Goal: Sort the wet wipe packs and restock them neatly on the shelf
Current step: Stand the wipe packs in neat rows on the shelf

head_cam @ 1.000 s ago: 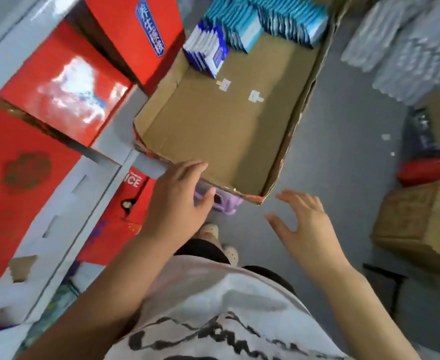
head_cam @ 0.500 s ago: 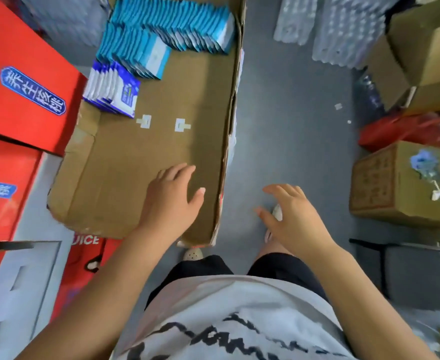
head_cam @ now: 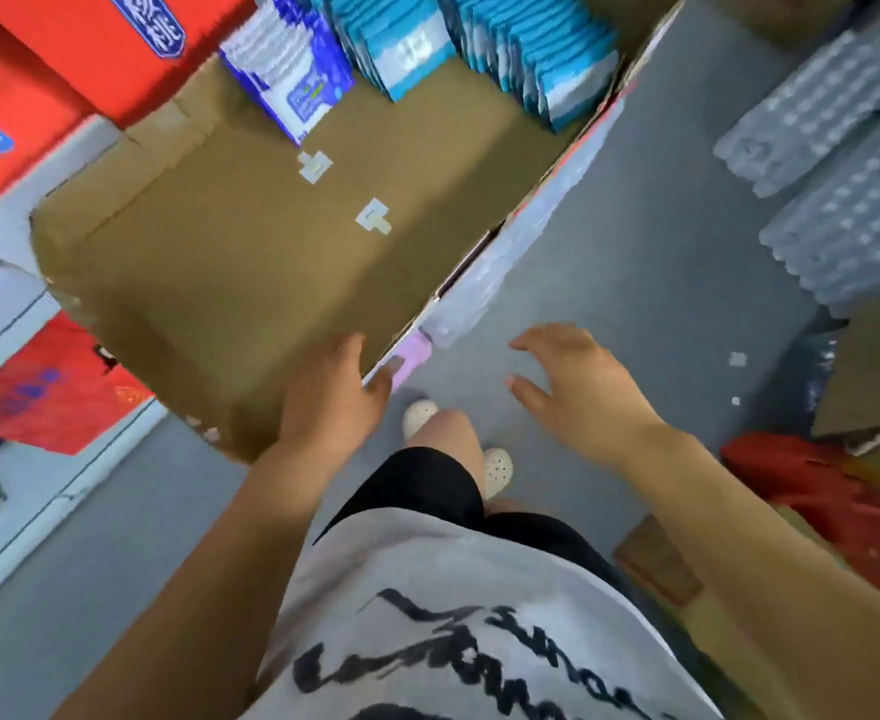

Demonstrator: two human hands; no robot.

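Observation:
A wide shallow cardboard box [head_cam: 230,283] fills the upper left. At its far end stand rows of wet wipe packs: a dark blue and white row [head_cam: 292,75] on the left, light blue rows [head_cam: 505,49] to the right. My left hand [head_cam: 331,394] rests on the box's near right corner, fingers on the inside floor and thumb over the edge. Beside the box, over the grey floor, my right hand [head_cam: 578,392] hovers with fingers spread, holding nothing.
Red cartons [head_cam: 79,44] stand left of the box on a grey shelf [head_cam: 7,314]. Shrink-wrapped bottle packs [head_cam: 843,163] lie at the right, with brown boxes [head_cam: 864,376] and a red bag [head_cam: 817,496] below them. Two white tabs [head_cam: 373,218] lie in the box.
The view has swung, and the box now looks larger and turned clockwise. My left hand has slid to the box's near right corner. My right hand stays spread in the air.

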